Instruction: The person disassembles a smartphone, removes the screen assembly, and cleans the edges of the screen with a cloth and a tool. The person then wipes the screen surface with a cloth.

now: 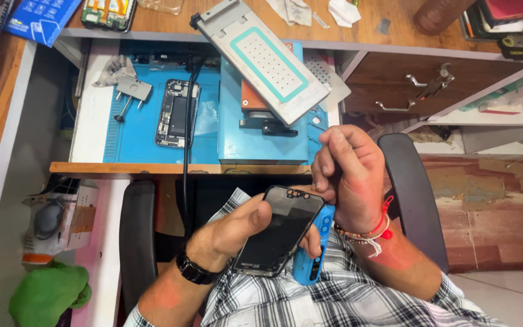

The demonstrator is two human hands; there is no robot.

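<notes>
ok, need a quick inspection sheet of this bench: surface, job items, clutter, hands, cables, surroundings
Surface: blue work mat on a wooden bench.
Job's things: black phone screen over the lap; blue tool beneath it.
Clutter: opened phone, small metal plate, tilted grey perforated plate on a blue machine.
Grips: left hand holds the screen; right hand pinches at its top edge.
Cables: black cable hangs off the bench.
Surroundings: drawer, chair armrests, green cloth.

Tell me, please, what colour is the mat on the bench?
Blue mat, best seen in the head view.
</notes>
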